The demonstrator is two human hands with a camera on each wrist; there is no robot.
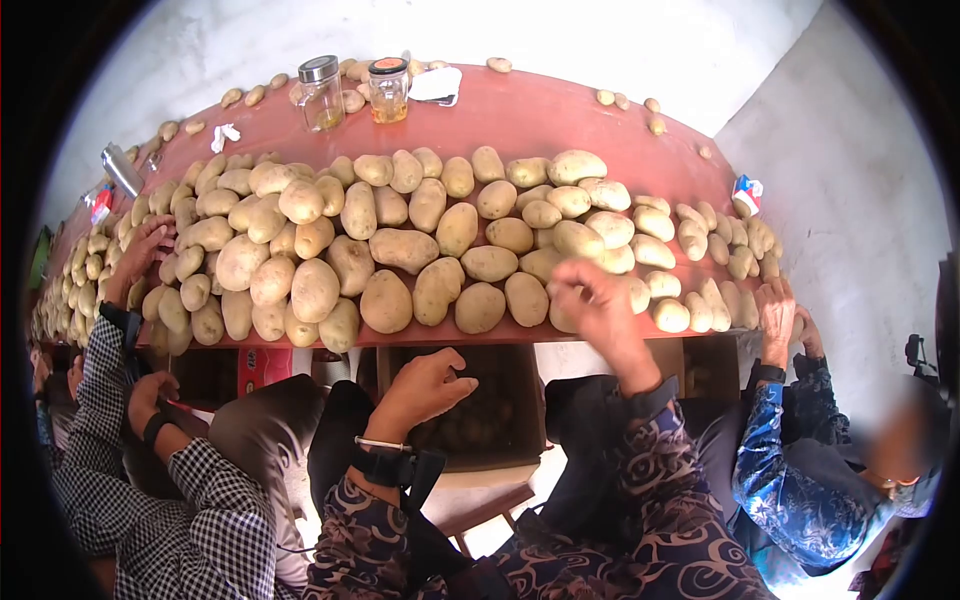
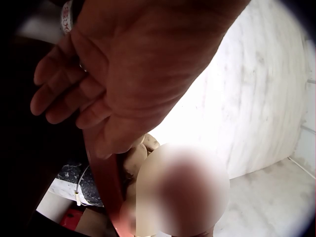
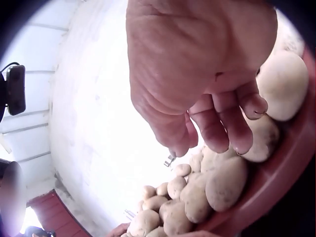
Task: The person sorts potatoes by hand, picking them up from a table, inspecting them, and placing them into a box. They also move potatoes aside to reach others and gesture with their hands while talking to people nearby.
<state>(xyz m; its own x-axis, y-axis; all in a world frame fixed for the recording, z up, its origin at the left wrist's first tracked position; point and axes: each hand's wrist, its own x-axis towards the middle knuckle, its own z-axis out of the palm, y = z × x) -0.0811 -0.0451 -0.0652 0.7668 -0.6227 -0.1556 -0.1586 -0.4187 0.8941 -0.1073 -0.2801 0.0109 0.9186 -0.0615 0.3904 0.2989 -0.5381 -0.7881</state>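
Observation:
My left hand (image 1: 425,392) hangs in front of the table edge, above a dark box (image 1: 490,462) with potatoes dimly visible inside. Its fingers are loosely bent, and the palm shows bare in the left wrist view. Over the front right of the potato layer is my right hand (image 1: 605,310), slightly blurred in the head view. From the right wrist, its fingers (image 3: 215,133) droop with nothing between them, close to several potatoes (image 3: 226,183). Pale brown potatoes (image 1: 480,307) lie along the front of the red table (image 1: 530,100), piled higher to the left of centre.
Two glass jars (image 1: 388,95) and a white cloth or paper (image 1: 437,86) are at the back, with scattered potatoes. A steel flask (image 1: 122,170) stands far left. People in a checked sleeve (image 1: 215,500) and a blue patterned sleeve (image 1: 765,440) sit on either side, hands at the potatoes.

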